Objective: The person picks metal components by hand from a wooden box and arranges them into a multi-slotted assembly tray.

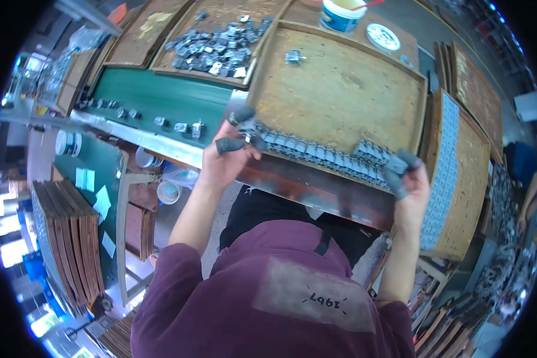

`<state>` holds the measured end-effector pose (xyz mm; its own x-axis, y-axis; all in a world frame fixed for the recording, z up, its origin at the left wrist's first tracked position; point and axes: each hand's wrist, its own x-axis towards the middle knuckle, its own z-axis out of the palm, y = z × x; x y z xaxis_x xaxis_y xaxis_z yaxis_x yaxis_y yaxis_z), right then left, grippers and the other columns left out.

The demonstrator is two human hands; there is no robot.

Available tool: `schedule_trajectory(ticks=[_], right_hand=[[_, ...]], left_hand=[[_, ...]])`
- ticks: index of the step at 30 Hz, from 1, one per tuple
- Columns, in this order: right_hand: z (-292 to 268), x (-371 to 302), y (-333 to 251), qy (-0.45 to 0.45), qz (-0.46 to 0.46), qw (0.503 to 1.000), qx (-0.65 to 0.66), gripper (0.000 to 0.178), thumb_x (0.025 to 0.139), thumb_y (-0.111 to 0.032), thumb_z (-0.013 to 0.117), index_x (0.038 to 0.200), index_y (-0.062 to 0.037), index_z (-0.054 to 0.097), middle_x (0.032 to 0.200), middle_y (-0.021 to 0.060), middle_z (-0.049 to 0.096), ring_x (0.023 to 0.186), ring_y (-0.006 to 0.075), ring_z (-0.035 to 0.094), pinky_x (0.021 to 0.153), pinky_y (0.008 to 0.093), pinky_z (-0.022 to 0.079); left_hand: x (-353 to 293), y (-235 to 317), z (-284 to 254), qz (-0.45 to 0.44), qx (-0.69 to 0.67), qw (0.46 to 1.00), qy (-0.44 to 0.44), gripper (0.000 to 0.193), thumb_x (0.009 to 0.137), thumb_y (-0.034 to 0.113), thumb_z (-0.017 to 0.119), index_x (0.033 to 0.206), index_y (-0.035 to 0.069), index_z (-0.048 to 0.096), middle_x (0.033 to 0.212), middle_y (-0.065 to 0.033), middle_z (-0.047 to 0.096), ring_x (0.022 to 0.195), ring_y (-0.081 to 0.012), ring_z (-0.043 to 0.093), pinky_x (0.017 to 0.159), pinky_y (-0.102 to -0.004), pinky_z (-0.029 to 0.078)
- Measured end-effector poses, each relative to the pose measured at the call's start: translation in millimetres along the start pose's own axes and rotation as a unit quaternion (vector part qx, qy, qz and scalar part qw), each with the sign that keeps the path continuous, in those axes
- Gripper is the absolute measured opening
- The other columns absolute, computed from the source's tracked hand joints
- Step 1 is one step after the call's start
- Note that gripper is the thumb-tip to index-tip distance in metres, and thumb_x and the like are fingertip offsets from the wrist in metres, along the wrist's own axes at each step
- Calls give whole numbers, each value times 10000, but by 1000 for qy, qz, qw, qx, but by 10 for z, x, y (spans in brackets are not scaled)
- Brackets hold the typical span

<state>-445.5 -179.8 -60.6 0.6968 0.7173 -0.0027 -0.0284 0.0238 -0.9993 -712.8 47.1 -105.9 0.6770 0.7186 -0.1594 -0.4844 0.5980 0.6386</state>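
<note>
My left hand (224, 155) is at the left end of a row of small grey metal parts (304, 149) along the near edge of a shallow wooden tray (340, 83). Dark finger covers sit on its thumb and index finger, which are spread apart. A shiny metal part (253, 132) lies right beside these fingertips; whether they touch it is unclear. At the row's right end, my right hand (413, 182), also in dark finger covers, pinches a small metal part (394, 165). A short second row (371, 150) lies behind the first there. One loose part (293, 57) rests farther back.
A green conveyor belt (161, 92) with several parts runs on the left. Behind it, another tray (182, 64) holds a heap of parts. A white-and-blue bucket (340, 18) and round lid (383, 37) stand at the back. A filled tray (468, 185) lies on the right.
</note>
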Motion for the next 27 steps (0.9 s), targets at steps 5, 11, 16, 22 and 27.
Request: schedule_trajectory(ticks=[5,11,16,22,27], right_hand=[[262,-248,-189,-131,17,976,-174,386,895,-159,737,1204,17,585,1014,62,667,868,147,662,704,285,566],[269,-305,-199,-117,-191,900,-374,371,810,-177,785,1077,26,628,871,128,617,751,275,639,647,344,518],[280,-343,-195,-119,-208,898,-370,290,775,-110,779,969,28,614,847,132,585,730,282,614,606,356,500],[289,-345,-158,-114,-252,872,-405,275,699,-2,744,936,38,610,858,143,573,722,315,607,600,385,501],[286,-323,81,-51,-317,818,-478,289,673,28,732,938,36,617,862,155,575,757,334,616,624,406,506]], left_hand=[[15,-406,465,-75,100,989,-80,512,925,40,617,1416,61,475,1189,-163,642,927,-225,659,730,-284,539],[-71,-592,765,-109,170,971,-128,499,827,-13,730,1299,1,569,1261,-125,631,1085,-200,641,909,-341,548],[-109,-666,807,-6,233,952,-201,433,816,28,761,1227,4,626,1240,-65,590,1113,-174,611,926,-338,539],[-233,-728,1026,-41,338,925,-171,404,853,-117,612,1236,8,624,1175,-52,542,1125,-169,577,922,-294,504],[-241,-965,991,-11,359,915,-184,491,837,-117,572,1313,0,533,1301,-146,475,1193,-288,537,985,-352,463]])
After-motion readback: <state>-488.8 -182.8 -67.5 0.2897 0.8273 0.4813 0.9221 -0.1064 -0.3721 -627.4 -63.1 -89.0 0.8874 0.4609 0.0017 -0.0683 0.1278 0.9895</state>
